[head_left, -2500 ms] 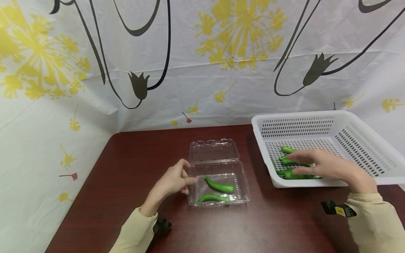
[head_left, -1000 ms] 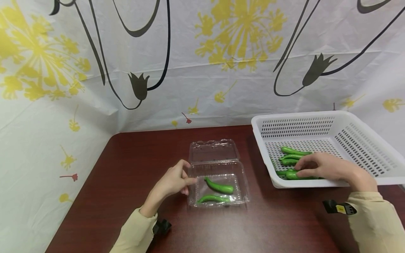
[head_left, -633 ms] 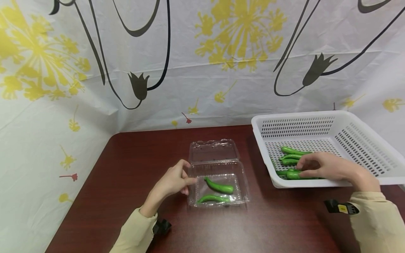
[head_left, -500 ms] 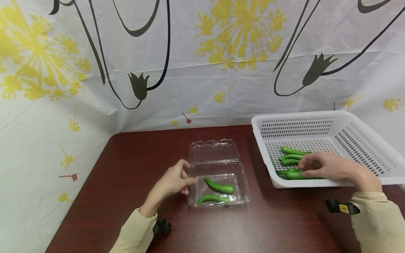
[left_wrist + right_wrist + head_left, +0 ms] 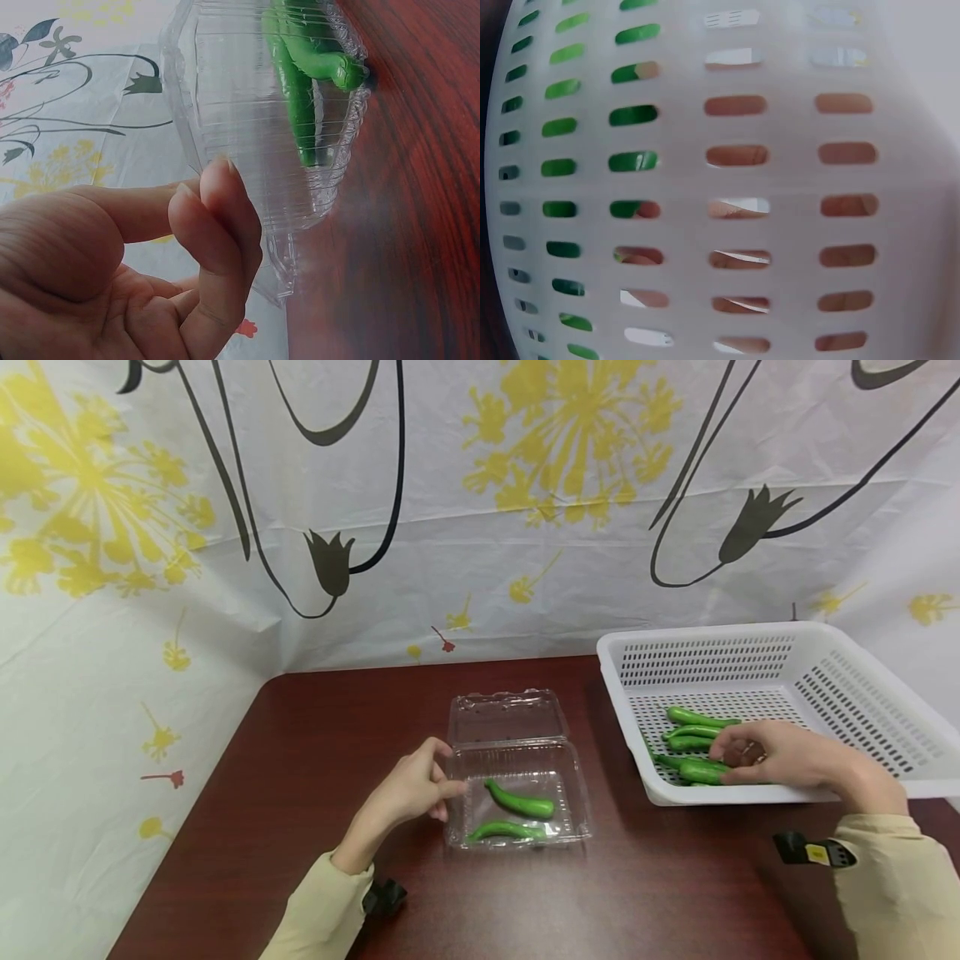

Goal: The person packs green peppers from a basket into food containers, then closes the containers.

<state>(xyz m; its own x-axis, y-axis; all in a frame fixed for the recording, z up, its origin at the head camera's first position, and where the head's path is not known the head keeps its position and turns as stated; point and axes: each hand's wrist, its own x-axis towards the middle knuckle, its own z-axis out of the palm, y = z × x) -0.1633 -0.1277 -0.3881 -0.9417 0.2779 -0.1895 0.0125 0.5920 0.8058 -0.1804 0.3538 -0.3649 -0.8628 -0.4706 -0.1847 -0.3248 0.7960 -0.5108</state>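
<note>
In the head view, my left hand (image 5: 408, 789) pinches the left edge of a clear plastic clamshell container (image 5: 517, 760). The left wrist view has its thumb and curled fingers at the clear wall. Two green peppers, one curved (image 5: 525, 803) and one slimmer (image 5: 506, 831), lie inside. My right hand (image 5: 810, 760) reaches into a white slotted basket (image 5: 712, 633), thumb and forefinger on the right end of a green pepper (image 5: 703, 772). Through the slots in the right wrist view, fingertips (image 5: 648, 70) show against green; the basket wall hides most of that hand.
Several more green peppers (image 5: 693, 742) lie along the basket's left side. The clamshell's lid (image 5: 507, 718) stands raised behind its tray. A dark red-brown table (image 5: 337, 727) bears both containers, with a patterned white sheet (image 5: 420, 568) behind and at the sides.
My right hand has come down into the basket onto the peppers, then shifted slightly right, the front pepper turning a little with it. The left hand and the clamshell have kept still.
</note>
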